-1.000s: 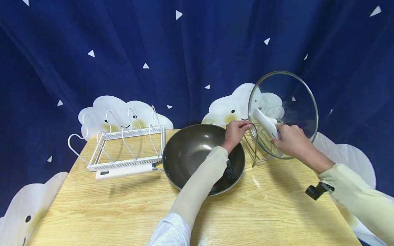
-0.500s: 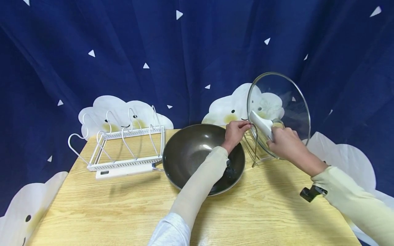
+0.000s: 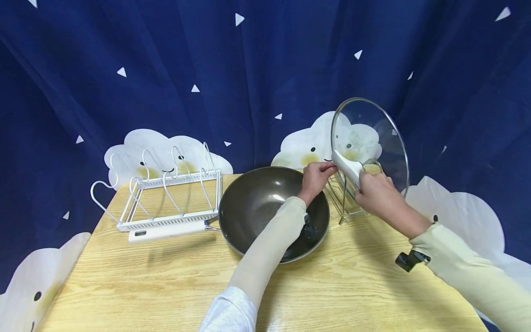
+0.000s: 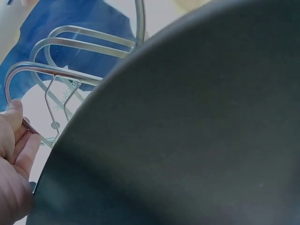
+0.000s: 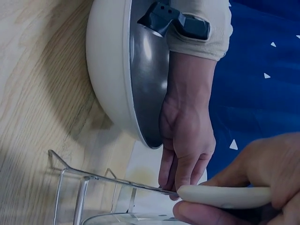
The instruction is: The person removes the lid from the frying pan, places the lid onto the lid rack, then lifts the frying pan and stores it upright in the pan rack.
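Note:
My left hand (image 3: 316,179) reaches across the wok and pinches the top of a wire loop on a silver metal rack (image 3: 344,205). In the left wrist view its thumb and fingers close around the bent rod of that rack (image 4: 70,73). My right hand (image 3: 378,192) grips the white handle (image 3: 347,165) of a large round glass lid (image 3: 379,127). The lid is on edge, tilted, with its lower rim among the rack's wires. In the right wrist view the handle (image 5: 225,196) overlaps the fingertips of the left hand (image 5: 187,131).
A dark wok (image 3: 253,207) with a pale outside stands mid-table, its white handle (image 3: 168,232) pointing left. Behind that handle is a white rack (image 3: 166,220) with several curved loops. A blue curtain (image 3: 257,55) hangs behind the wooden table (image 3: 166,286).
The right hand has moved slightly left with the lid, which has turned more edge-on to the head view. The left hand has kept its hold on the metal rack.

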A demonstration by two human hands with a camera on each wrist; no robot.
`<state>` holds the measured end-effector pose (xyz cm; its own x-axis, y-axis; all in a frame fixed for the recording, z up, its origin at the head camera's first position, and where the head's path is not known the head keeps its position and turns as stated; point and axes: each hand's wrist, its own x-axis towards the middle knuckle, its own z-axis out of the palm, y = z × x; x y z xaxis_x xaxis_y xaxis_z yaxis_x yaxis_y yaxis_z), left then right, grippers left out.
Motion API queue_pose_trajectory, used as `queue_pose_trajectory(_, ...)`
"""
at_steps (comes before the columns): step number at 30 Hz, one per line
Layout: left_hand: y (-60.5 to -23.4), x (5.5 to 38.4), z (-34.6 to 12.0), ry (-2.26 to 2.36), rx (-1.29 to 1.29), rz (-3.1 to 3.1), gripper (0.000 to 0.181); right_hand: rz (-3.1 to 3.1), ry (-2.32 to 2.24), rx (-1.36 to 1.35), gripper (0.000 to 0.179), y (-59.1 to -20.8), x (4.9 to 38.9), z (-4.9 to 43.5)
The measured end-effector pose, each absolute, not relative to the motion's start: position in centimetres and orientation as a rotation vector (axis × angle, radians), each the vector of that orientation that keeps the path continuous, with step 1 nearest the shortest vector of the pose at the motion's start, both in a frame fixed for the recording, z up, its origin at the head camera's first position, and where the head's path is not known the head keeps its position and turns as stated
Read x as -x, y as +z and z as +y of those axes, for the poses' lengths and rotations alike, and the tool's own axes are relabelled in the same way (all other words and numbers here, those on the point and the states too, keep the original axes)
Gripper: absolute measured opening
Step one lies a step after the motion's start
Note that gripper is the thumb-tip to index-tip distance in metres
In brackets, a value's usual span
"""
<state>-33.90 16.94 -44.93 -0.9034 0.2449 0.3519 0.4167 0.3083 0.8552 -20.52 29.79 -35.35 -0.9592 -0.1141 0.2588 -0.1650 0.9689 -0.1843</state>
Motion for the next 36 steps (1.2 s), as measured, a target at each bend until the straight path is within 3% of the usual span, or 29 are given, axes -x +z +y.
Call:
queue_pose_trajectory(20, -45.2, 34.1, 17.0, -1.651, 0.498, -2.481, 0.008, -2.911, 0.303, -0.197, 0.022, -36.0, 20.0, 27.4)
queue_pose_trajectory(36, -44.9, 34.1, 16.9, -1.582, 0.5, -2.524, 0.011, -2.751, 0.37, -0.086, 0.024, -37.5, 19.1, 26.6)
